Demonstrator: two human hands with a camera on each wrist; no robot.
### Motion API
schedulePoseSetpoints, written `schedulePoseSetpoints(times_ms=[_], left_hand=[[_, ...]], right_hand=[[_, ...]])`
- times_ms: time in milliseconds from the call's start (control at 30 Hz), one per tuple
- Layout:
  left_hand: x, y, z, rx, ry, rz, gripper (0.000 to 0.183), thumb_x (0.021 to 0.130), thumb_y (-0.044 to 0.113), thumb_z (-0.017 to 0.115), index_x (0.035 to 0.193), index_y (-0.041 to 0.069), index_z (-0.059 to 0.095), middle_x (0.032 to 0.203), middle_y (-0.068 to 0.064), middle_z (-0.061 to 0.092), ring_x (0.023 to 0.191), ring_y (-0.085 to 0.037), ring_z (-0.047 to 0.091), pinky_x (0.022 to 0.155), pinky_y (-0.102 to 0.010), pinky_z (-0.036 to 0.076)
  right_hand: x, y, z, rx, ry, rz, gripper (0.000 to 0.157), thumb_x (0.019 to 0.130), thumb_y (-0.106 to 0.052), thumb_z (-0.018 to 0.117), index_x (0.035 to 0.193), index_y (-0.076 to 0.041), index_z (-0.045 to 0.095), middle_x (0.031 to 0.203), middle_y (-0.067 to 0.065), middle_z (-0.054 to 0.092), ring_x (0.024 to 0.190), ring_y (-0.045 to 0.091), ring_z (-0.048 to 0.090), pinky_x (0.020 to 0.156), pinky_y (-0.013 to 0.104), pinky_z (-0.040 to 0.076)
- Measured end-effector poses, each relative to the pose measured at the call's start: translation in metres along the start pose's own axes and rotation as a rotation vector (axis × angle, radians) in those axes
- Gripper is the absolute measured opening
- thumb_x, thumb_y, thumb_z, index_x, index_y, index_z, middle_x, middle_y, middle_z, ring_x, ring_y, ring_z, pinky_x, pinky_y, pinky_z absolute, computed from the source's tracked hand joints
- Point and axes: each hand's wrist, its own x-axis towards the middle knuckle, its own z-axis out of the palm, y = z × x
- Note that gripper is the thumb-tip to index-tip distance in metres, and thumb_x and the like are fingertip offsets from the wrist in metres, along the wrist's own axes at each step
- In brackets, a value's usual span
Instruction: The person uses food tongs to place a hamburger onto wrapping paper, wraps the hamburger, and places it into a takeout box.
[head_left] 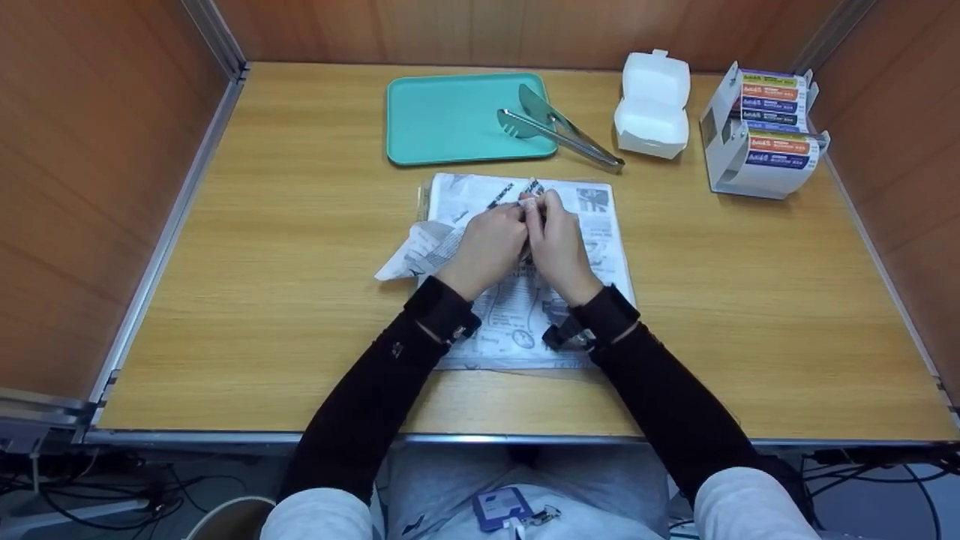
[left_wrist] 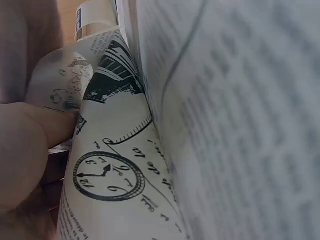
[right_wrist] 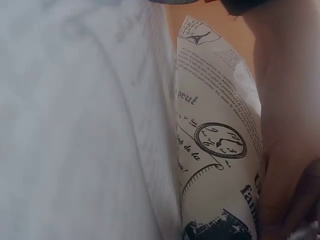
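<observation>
Over a stack of newsprint-patterned wrapping paper (head_left: 523, 339), my left hand (head_left: 487, 244) and right hand (head_left: 559, 244) meet with fingertips together. Between them they pinch a wrapping sheet of the same print, whose loose corner (head_left: 420, 251) sticks out to the left past the stack. In the left wrist view, the rolled sheet (left_wrist: 107, 175) curves beside my left hand's bent fingers. The right wrist view has the curved sheet (right_wrist: 215, 125) along my right hand (right_wrist: 290, 115). Whether anything is inside the paper is hidden.
A turquoise tray (head_left: 442, 120) lies at the back, with metal tongs (head_left: 570, 139) resting across its right side. To the right stand an open white takeaway box (head_left: 652, 112) and a white holder (head_left: 772, 142) with rolls of printed labels. Wooden panels enclose the table (head_left: 285, 300).
</observation>
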Motion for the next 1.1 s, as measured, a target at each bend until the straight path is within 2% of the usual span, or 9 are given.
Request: schedulePoseSetpoints(times_ms=[167, 333, 433, 567, 667, 767, 933, 1033, 1100], left_hand=[[-0.003, 0.001, -0.004, -0.056, 0.023, -0.06, 0.023, 0.105, 0.011, 0.065, 0.118, -0.005, 0.076, 0.112, -0.017, 0.075, 0.101, -0.032, 0.074, 0.091, -0.041, 0.062], [-0.016, 0.008, -0.011, 0.099, 0.05, -0.052, 0.023, 0.102, 0.003, 0.065, 0.119, -0.007, 0.075, 0.117, -0.018, 0.076, 0.115, -0.034, 0.072, 0.107, -0.044, 0.055], [-0.022, 0.009, -0.013, 0.146, 0.033, -0.02, 0.029, 0.103, 0.001, 0.063, 0.13, -0.006, 0.072, 0.128, -0.018, 0.074, 0.125, -0.034, 0.069, 0.113, -0.045, 0.051], [-0.023, 0.001, -0.013, 0.052, -0.032, -0.001, 0.038, 0.102, -0.004, 0.062, 0.139, -0.004, 0.065, 0.141, -0.019, 0.067, 0.135, -0.034, 0.063, 0.119, -0.045, 0.045], [-0.022, -0.005, -0.013, -0.052, -0.079, -0.013, 0.041, 0.099, -0.008, 0.063, 0.14, -0.005, 0.064, 0.143, -0.021, 0.065, 0.138, -0.035, 0.06, 0.122, -0.045, 0.041], [-0.02, -0.007, -0.013, -0.089, -0.065, -0.024, 0.038, 0.1, -0.005, 0.066, 0.137, -0.004, 0.068, 0.138, -0.02, 0.069, 0.132, -0.034, 0.064, 0.117, -0.043, 0.047], [-0.016, -0.009, -0.012, -0.014, -0.045, 0.0, 0.032, 0.106, 0.012, 0.066, 0.135, 0.003, 0.072, 0.136, -0.016, 0.07, 0.123, -0.032, 0.067, 0.102, -0.046, 0.056], [-0.013, -0.012, -0.013, -0.011, -0.075, -0.006, 0.032, 0.106, 0.015, 0.066, 0.136, 0.005, 0.072, 0.141, -0.017, 0.068, 0.127, -0.034, 0.065, 0.108, -0.05, 0.053], [-0.012, -0.015, -0.013, -0.036, -0.088, -0.02, 0.031, 0.105, 0.014, 0.068, 0.134, 0.004, 0.073, 0.142, -0.019, 0.066, 0.129, -0.035, 0.064, 0.114, -0.052, 0.049]], right_hand=[[-0.001, 0.003, 0.003, 0.036, -0.017, 0.007, 0.027, 0.117, -0.022, 0.045, 0.104, -0.001, 0.055, 0.138, 0.013, 0.071, 0.111, 0.024, 0.074, 0.077, 0.034, 0.055], [-0.001, 0.004, 0.006, -0.02, -0.051, -0.022, 0.026, 0.116, -0.021, 0.045, 0.111, 0.0, 0.058, 0.14, 0.013, 0.069, 0.115, 0.025, 0.072, 0.08, 0.035, 0.056], [-0.001, 0.003, 0.006, -0.029, -0.05, -0.042, 0.024, 0.116, -0.019, 0.046, 0.113, 0.001, 0.058, 0.141, 0.015, 0.069, 0.103, 0.026, 0.074, 0.076, 0.037, 0.056], [0.0, 0.0, 0.007, -0.026, -0.043, -0.054, 0.024, 0.116, -0.018, 0.045, 0.118, 0.002, 0.059, 0.141, 0.017, 0.069, 0.093, 0.026, 0.073, 0.071, 0.037, 0.056], [0.0, -0.001, 0.01, -0.03, -0.053, -0.067, 0.029, 0.116, -0.018, 0.045, 0.128, 0.004, 0.059, 0.143, 0.018, 0.067, 0.106, 0.026, 0.073, 0.079, 0.037, 0.058], [-0.001, -0.002, 0.01, -0.031, -0.037, -0.07, 0.033, 0.116, -0.018, 0.045, 0.136, 0.005, 0.058, 0.144, 0.019, 0.066, 0.117, 0.026, 0.071, 0.087, 0.038, 0.059], [-0.001, -0.003, 0.003, -0.054, 0.061, -0.032, 0.025, 0.116, -0.018, 0.046, 0.12, 0.002, 0.061, 0.149, 0.014, 0.063, 0.12, 0.028, 0.069, 0.088, 0.039, 0.057], [0.0, -0.005, 0.003, -0.05, 0.096, -0.025, 0.024, 0.115, -0.018, 0.048, 0.109, 0.001, 0.061, 0.148, 0.014, 0.064, 0.11, 0.031, 0.071, 0.079, 0.04, 0.055], [0.001, -0.007, 0.006, -0.04, 0.095, -0.036, 0.024, 0.115, -0.018, 0.051, 0.107, 0.001, 0.062, 0.145, 0.014, 0.066, 0.114, 0.03, 0.072, 0.08, 0.039, 0.057]])
